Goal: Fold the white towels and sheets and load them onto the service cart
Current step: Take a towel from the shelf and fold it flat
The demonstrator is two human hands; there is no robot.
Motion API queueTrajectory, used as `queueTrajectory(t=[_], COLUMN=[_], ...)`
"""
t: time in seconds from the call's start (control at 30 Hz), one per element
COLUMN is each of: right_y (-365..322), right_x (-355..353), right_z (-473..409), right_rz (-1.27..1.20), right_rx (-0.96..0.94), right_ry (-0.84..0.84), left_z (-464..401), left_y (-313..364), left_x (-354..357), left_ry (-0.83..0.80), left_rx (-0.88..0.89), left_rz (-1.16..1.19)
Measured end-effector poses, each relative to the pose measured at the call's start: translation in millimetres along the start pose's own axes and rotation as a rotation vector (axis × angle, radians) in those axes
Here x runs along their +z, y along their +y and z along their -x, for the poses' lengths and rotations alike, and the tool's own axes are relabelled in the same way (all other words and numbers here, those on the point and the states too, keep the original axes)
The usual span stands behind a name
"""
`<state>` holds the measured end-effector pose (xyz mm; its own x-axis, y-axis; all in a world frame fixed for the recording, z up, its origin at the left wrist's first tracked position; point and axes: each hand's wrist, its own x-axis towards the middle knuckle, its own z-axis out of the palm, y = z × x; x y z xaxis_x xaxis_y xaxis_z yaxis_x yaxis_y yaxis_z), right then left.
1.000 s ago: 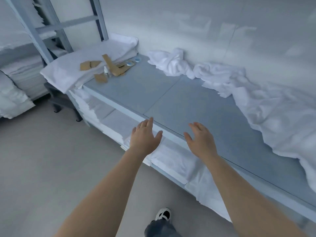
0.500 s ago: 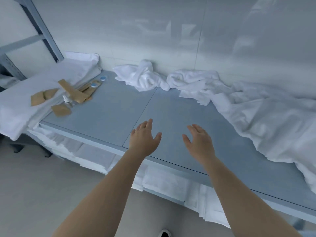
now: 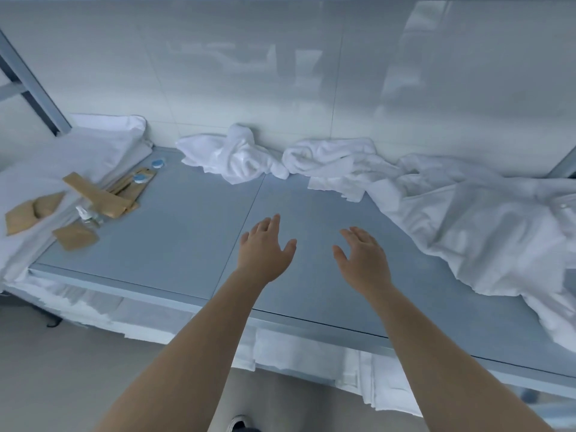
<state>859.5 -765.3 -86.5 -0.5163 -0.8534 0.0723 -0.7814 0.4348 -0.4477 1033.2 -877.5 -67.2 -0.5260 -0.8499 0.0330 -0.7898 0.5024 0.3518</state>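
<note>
A person stands at a grey bench (image 3: 193,244) with both hands held out above its bare middle, neither grip holding anything. Far out to the left of the left grip, folded white linen (image 3: 78,148) lies stacked at the bench end, with brown paper packets (image 3: 93,194) and small blue-capped items (image 3: 157,164) scattered on and beside it. Below the bench edge, nearer the person than either grip, more flat white linen (image 3: 280,347) sits on a lower shelf, which suggests part of the folding is already done. The left hand (image 3: 263,251) hovers with fingers straight and spread, thumb out. Beyond it, against the wall, lies a crumpled white towel (image 3: 233,154), well apart from the fingertips. The right hand (image 3: 363,260) hovers just beside the left, fingers likewise loose and apart, empty. Beyond it sits a second bunched towel (image 3: 330,154), and out to its right a large rumpled white sheet (image 3: 486,226) spreads along the bench to the frame edge, near the right grip but not touching it. All three pieces remain unfolded. No service cart is in view, so nothing seen here counts as loaded; judging by the heap, a good share of the folding and all of the loading appear to lie ahead.
</note>
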Motion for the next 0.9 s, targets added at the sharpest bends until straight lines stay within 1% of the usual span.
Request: queueTrajectory(t=[0.17, 0.4, 0.63, 0.9], right_y=[-9, -37, -65, -57], right_x=[6, 19, 28, 35], right_z=[-7, -18, -31, -45], right_rz=[0.013, 0.017, 0.039, 0.057], right_rx=[0.056, 0.113, 0.141, 0.149], right_ry=[0.018, 0.052, 0.084, 0.113], left_z=[-18, -44, -68, -83], left_y=[-6, -32, -55, -59], left_x=[-3, -13, -27, -13], left_ry=[-0.024, -0.034, -0.030, -0.023], left_rx=[0.063, 0.138, 0.182, 0.210], left_rz=[0.018, 0.034, 0.046, 0.055])
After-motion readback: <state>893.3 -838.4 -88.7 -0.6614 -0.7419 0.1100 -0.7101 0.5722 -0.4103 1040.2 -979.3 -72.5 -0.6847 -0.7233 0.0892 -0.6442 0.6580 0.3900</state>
